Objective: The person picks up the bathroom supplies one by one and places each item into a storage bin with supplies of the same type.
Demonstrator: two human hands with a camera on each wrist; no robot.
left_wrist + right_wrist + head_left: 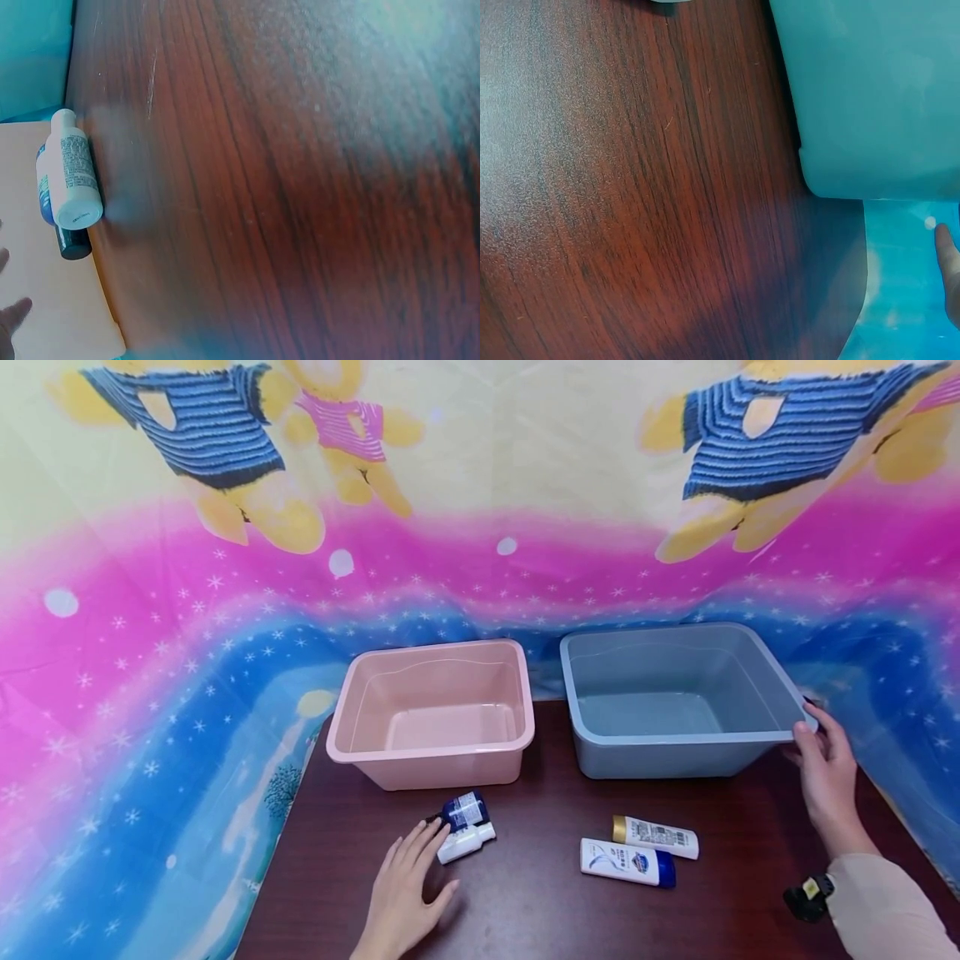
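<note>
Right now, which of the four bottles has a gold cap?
The white bottle lying just behind the blue-capped bottle. The small bottle has a white cap, the dark blue bottle a dark one.

Small white bottle [467,842] on its side, neck to the right, alongside a dark-blue bottle [467,811] lying with its black cap leftward. Rectangular grey-blue basin [675,740] stands upright, well apart to their right.

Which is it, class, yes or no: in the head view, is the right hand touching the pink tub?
No, the right hand grips the blue-grey tub by its rim, away from the pink tub.
</note>
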